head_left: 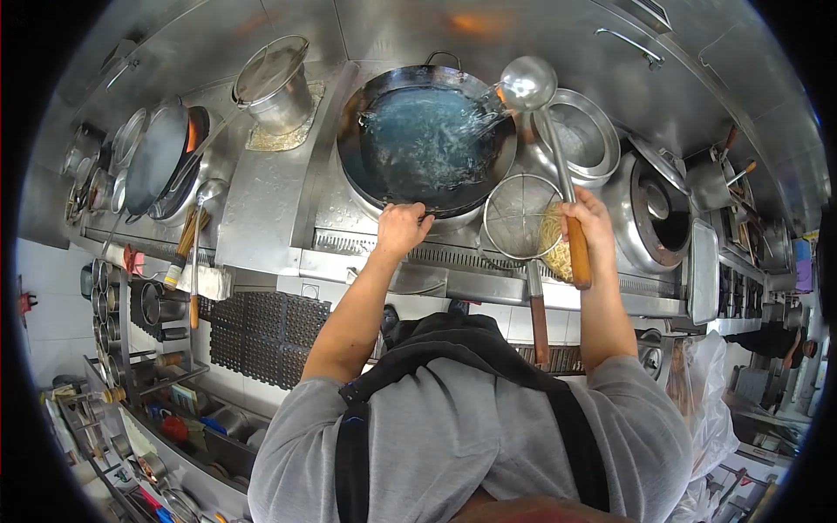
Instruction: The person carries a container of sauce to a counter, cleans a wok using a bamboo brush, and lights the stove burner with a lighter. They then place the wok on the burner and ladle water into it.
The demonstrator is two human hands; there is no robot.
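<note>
A large black wok [350, 144] with rippling water in it sits on the stove. My left hand [404, 228] is closed at its near edge, where the handle or rim under the fingers is hidden. In my right hand [589, 227] is the wooden handle of a steel ladle [529, 84]. The ladle's bowl is over the wok's far right edge, and water splashes into the wok just below it. Beside my right hand lies a round wire strainer [514, 213], its wooden handle jutting over the counter edge. Pale noodles [556, 248] show next to and partly under the strainer.
Right of the wok stand a steel pot [602, 131] and a large round vessel [641, 209]. To the left are a steel bucket [279, 105] topped by a strainer, a second, tilted wok [157, 161], and another ladle [197, 253]. Plastic sheeting [697, 383] hangs at right.
</note>
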